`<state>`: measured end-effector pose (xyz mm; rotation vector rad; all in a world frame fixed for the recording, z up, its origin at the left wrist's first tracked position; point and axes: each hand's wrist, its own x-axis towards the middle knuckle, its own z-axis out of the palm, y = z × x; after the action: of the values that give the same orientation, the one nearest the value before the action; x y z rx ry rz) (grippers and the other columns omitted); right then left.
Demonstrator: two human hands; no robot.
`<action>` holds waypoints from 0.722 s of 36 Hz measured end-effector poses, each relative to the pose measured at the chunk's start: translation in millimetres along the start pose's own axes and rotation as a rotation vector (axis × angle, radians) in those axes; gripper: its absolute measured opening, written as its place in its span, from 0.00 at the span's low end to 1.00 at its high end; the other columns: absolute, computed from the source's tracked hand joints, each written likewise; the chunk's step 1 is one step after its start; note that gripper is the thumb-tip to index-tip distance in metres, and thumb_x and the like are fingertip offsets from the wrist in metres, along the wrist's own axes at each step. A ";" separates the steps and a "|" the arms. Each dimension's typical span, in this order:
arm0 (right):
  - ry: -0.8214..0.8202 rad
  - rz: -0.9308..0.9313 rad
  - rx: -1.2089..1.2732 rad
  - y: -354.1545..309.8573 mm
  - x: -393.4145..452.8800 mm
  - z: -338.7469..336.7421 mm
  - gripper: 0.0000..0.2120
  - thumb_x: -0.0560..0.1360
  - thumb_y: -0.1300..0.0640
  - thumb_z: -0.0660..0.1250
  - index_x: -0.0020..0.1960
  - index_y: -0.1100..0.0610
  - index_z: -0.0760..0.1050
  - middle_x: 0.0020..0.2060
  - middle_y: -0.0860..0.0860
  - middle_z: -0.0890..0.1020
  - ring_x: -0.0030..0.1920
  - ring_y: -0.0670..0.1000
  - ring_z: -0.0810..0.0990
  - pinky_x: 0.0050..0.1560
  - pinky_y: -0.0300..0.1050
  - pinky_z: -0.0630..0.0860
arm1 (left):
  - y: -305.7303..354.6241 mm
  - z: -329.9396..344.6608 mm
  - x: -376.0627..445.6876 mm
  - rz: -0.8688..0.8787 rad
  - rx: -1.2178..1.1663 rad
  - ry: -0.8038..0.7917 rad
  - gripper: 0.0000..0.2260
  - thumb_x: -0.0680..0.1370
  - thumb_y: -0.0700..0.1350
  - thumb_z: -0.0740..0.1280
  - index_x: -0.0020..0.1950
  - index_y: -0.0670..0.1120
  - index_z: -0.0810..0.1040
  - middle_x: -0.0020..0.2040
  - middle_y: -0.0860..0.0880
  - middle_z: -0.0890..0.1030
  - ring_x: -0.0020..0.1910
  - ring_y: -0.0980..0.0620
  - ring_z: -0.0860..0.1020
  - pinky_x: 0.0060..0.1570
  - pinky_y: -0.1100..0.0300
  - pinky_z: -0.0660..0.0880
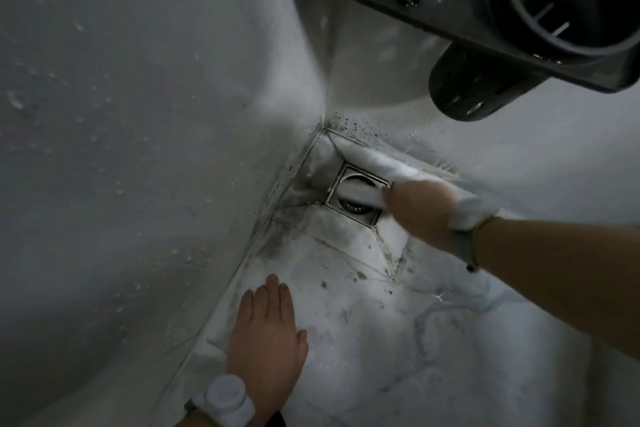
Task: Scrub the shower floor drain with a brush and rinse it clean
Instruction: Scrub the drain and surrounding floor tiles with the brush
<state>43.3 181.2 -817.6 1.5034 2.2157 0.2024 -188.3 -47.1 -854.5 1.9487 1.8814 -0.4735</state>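
Note:
The square metal floor drain [349, 210] sits in the corner of the marble-patterned shower floor [398, 340], with dark grime and mould specks around it. My right hand [420, 213] reaches in from the right and grips a white brush [362, 196], whose blurred end lies across the round drain cover. The rest of the brush is hidden by that hand. My left hand [268, 329] rests flat on the floor near the left wall, fingers straight, well short of the drain; a white watch is on its wrist.
A dark plastic corner shelf [450, 21] with a round cup holder [568, 10] hangs overhead at the top right, above the drain. White walls with water droplets [121, 149] close in on the left and back. Dark spots line the wall-floor joint [277, 204].

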 end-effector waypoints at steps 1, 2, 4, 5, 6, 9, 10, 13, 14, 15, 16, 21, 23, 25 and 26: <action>0.018 -0.006 0.056 -2.3 -1.6 6.2 0.16 0.82 0.48 0.57 0.38 0.53 0.72 0.29 0.49 0.73 0.28 0.53 0.76 0.29 0.42 0.68 | 0.5 -0.6 0.2 0.002 -0.002 -0.007 0.36 0.69 0.56 0.67 0.68 0.33 0.74 0.69 0.31 0.72 0.61 0.34 0.74 0.65 0.39 0.65; 0.031 -0.006 0.118 -4.2 -2.2 14.7 0.18 0.82 0.51 0.52 0.40 0.54 0.74 0.30 0.50 0.75 0.29 0.54 0.77 0.30 0.42 0.69 | 0.5 -0.8 0.3 0.004 -0.001 -0.004 0.35 0.69 0.56 0.68 0.68 0.33 0.74 0.68 0.31 0.72 0.61 0.34 0.74 0.65 0.39 0.65; 0.029 -0.018 0.134 -0.7 -4.9 18.4 0.14 0.81 0.56 0.53 0.46 0.55 0.77 0.33 0.52 0.77 0.33 0.56 0.80 0.33 0.45 0.76 | 0.5 -1.0 0.2 0.012 -0.002 -0.002 0.35 0.69 0.56 0.67 0.68 0.33 0.74 0.68 0.31 0.72 0.61 0.34 0.74 0.65 0.39 0.66; 0.015 -0.022 0.125 2.0 -3.1 14.0 0.11 0.80 0.57 0.55 0.47 0.55 0.76 0.34 0.52 0.77 0.34 0.56 0.81 0.34 0.46 0.76 | 0.1 -1.1 0.2 0.010 -0.005 -0.004 0.35 0.69 0.56 0.67 0.68 0.33 0.74 0.68 0.31 0.72 0.61 0.34 0.75 0.65 0.39 0.66; 0.016 -0.015 0.100 0.5 -4.0 12.1 0.10 0.81 0.56 0.56 0.47 0.54 0.75 0.34 0.51 0.77 0.34 0.56 0.81 0.33 0.45 0.75 | 0.3 -1.2 -0.1 0.007 -0.009 0.003 0.35 0.69 0.56 0.67 0.68 0.33 0.73 0.68 0.31 0.72 0.61 0.34 0.75 0.65 0.39 0.66; -0.036 0.003 0.019 -8.4 -6.3 19.0 0.18 0.82 0.55 0.51 0.41 0.53 0.76 0.29 0.48 0.76 0.29 0.54 0.80 0.29 0.44 0.68 | -2.3 -0.3 1.1 0.011 -0.003 0.014 0.35 0.69 0.56 0.67 0.68 0.33 0.73 0.68 0.31 0.72 0.60 0.34 0.75 0.65 0.39 0.67; -0.021 0.006 -0.032 -3.8 -4.8 22.6 0.23 0.82 0.59 0.47 0.38 0.52 0.77 0.27 0.47 0.76 0.27 0.51 0.78 0.28 0.43 0.67 | -0.4 1.4 -1.1 0.017 -0.002 0.015 0.35 0.69 0.56 0.67 0.68 0.33 0.73 0.68 0.31 0.72 0.60 0.34 0.75 0.65 0.39 0.66; 0.048 -0.008 -0.077 3.0 -6.7 23.9 0.21 0.80 0.59 0.47 0.39 0.51 0.75 0.29 0.47 0.76 0.28 0.51 0.77 0.26 0.41 0.63 | -0.8 1.5 0.1 0.016 -0.009 0.011 0.35 0.69 0.56 0.65 0.68 0.33 0.73 0.68 0.31 0.73 0.60 0.34 0.74 0.65 0.39 0.66; 0.024 -0.047 -0.024 2.7 -7.2 20.7 0.14 0.80 0.56 0.52 0.42 0.52 0.75 0.30 0.48 0.75 0.28 0.53 0.76 0.25 0.40 0.61 | -1.3 0.8 1.3 0.017 -0.007 0.013 0.35 0.70 0.56 0.64 0.68 0.33 0.73 0.68 0.31 0.73 0.60 0.34 0.75 0.65 0.39 0.66; -0.004 -0.082 -0.004 1.0 -8.0 12.3 0.10 0.78 0.54 0.58 0.42 0.52 0.75 0.29 0.48 0.74 0.26 0.53 0.75 0.24 0.39 0.61 | -1.8 1.0 2.0 0.018 -0.004 0.015 0.34 0.70 0.56 0.64 0.68 0.33 0.73 0.68 0.31 0.73 0.60 0.34 0.75 0.65 0.39 0.66; -0.027 -0.065 0.000 -2.7 -9.7 4.5 0.06 0.75 0.54 0.63 0.41 0.52 0.76 0.27 0.47 0.74 0.24 0.53 0.75 0.23 0.38 0.62 | -1.9 1.9 1.1 0.019 -0.002 0.017 0.34 0.70 0.56 0.64 0.68 0.33 0.73 0.68 0.31 0.72 0.60 0.34 0.75 0.65 0.38 0.66; 0.006 -0.016 0.089 -3.6 -17.3 7.1 0.16 0.82 0.53 0.52 0.40 0.51 0.72 0.29 0.47 0.73 0.29 0.54 0.77 0.30 0.42 0.70 | -2.2 3.1 0.1 0.006 -0.007 0.014 0.35 0.70 0.56 0.66 0.69 0.33 0.73 0.69 0.32 0.72 0.61 0.34 0.74 0.66 0.39 0.65; 0.059 0.006 0.073 2.8 -14.3 7.6 0.13 0.81 0.57 0.53 0.43 0.52 0.74 0.31 0.49 0.73 0.30 0.54 0.76 0.31 0.43 0.72 | -1.8 4.0 0.1 0.014 -0.005 0.018 0.35 0.70 0.56 0.65 0.69 0.34 0.73 0.69 0.32 0.72 0.62 0.35 0.74 0.66 0.39 0.65; -0.031 -0.010 0.090 7.1 -14.6 6.8 0.10 0.81 0.58 0.55 0.47 0.54 0.75 0.32 0.49 0.72 0.32 0.54 0.76 0.31 0.45 0.73 | -1.7 4.3 -0.6 0.011 -0.004 0.010 0.35 0.71 0.56 0.65 0.69 0.34 0.73 0.70 0.32 0.72 0.62 0.35 0.74 0.66 0.39 0.65; -0.041 -0.035 0.082 6.5 -17.2 6.5 0.11 0.82 0.56 0.54 0.48 0.54 0.75 0.32 0.48 0.72 0.31 0.53 0.76 0.31 0.45 0.73 | -0.8 3.3 -0.8 0.008 -0.008 0.014 0.35 0.70 0.57 0.65 0.69 0.34 0.73 0.70 0.32 0.72 0.62 0.35 0.74 0.67 0.39 0.65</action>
<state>56.9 167.3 -816.2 1.4971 2.2406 0.0697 -189.0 -49.5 -857.0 1.9584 1.8808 -0.4500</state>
